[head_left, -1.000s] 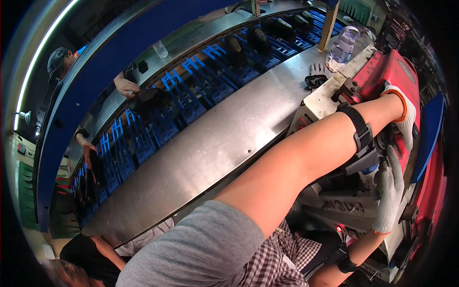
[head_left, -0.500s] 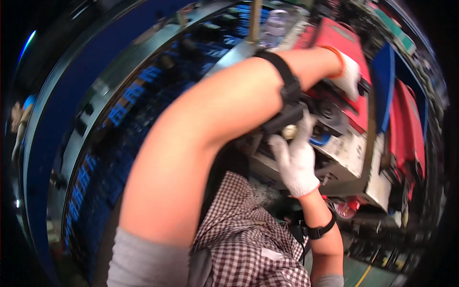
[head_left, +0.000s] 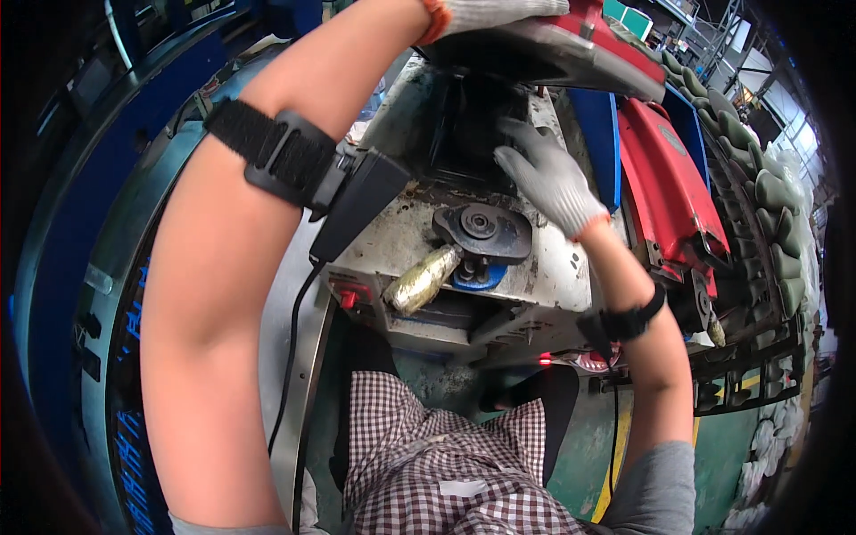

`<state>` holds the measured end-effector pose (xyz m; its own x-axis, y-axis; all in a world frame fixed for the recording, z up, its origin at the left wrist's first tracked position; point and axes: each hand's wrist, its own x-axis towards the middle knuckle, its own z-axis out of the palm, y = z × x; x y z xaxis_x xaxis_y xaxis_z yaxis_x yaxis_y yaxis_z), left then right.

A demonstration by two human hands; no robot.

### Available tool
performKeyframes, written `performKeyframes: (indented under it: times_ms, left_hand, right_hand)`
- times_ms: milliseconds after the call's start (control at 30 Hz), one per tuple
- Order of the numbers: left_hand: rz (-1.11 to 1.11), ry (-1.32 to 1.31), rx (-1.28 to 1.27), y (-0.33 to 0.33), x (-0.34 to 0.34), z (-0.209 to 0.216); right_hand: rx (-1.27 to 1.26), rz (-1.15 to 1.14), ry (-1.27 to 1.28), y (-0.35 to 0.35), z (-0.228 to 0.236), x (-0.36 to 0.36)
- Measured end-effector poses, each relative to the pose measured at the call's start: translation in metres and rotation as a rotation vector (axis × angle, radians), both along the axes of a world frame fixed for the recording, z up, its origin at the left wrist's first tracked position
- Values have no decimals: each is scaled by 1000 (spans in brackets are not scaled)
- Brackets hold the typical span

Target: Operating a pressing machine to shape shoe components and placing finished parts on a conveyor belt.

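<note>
At the top edge, my gloved left hand (head_left: 499,12) is closed on the rim of a raised red cover (head_left: 615,49); part of the hand is cut off by the frame. Below the cover, a dark recess (head_left: 473,125) shows in a worn whitish machine (head_left: 557,281). My gloved right hand (head_left: 553,178) is over the right side of this recess, fingers stretched and apart, holding nothing visible. Whether its fingertips touch the dark inside I cannot tell. Nearer to me sit a dark round metal clamp (head_left: 481,230) and a lever handle (head_left: 423,281) wrapped in yellowish tape.
A second red-covered machine (head_left: 673,183) stands to the right, beside blue panels (head_left: 593,134). Beyond it, a rack holds several olive-green shaped pieces (head_left: 771,192). A red switch (head_left: 349,299) is on the machine's front left. A black cable (head_left: 294,357) hangs from my left forearm strap.
The red cover, lower before, is now raised with my left hand at its rim. My right hand has moved from near the lever handle to the recess. The view has turned.
</note>
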<state>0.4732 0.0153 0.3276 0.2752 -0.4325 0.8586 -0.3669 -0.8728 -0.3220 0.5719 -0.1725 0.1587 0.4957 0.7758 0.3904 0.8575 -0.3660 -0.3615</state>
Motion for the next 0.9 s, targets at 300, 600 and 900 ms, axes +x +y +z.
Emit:
performKeyframes:
  times_ms: [300,600,900]
  left_hand:
    - [192,28,-320,7,-50,-64]
    - [-766,459,-2075,4,-159,-189]
    - [-1290,-13,-2270,-1,-247,-222]
  right_hand:
    - [-209,-159,251,119,-18,84]
    - [453,420,1565,43,27,-20]
    - [135,649,454,34,29,-152]
